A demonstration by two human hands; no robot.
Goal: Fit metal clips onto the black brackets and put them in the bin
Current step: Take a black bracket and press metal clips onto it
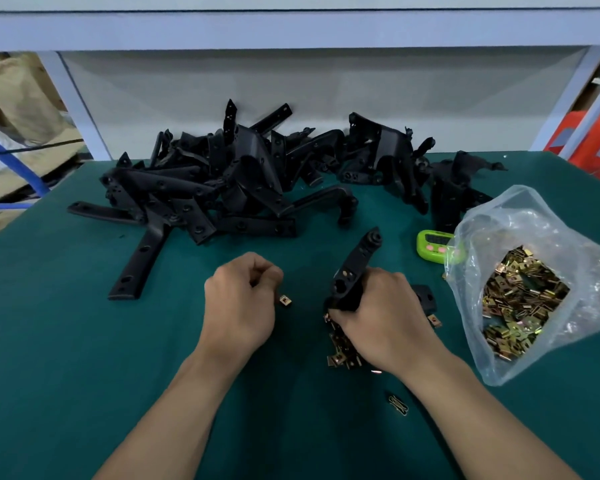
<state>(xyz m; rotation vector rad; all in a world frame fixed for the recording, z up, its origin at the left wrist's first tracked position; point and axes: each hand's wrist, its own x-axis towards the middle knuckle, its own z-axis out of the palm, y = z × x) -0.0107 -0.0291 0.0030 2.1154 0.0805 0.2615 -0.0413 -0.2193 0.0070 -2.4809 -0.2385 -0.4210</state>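
Note:
My right hand [387,315] grips a black bracket [355,268] by its lower end; the bracket stands tilted, its round end pointing away from me. My left hand [241,299] has its fingers curled and pinches a small metal clip [285,301] at the fingertips, a short way left of the bracket. A small heap of loose clips [342,348] lies on the green mat under and beside my right hand. A large pile of black brackets [222,181] fills the back of the table. No bin is in view.
An open clear plastic bag of gold-coloured clips [520,299] lies at the right. A green timer [433,245] sits behind it. A small black part [426,295] and stray clips [398,405] lie near my right wrist. A white frame and panel close off the back.

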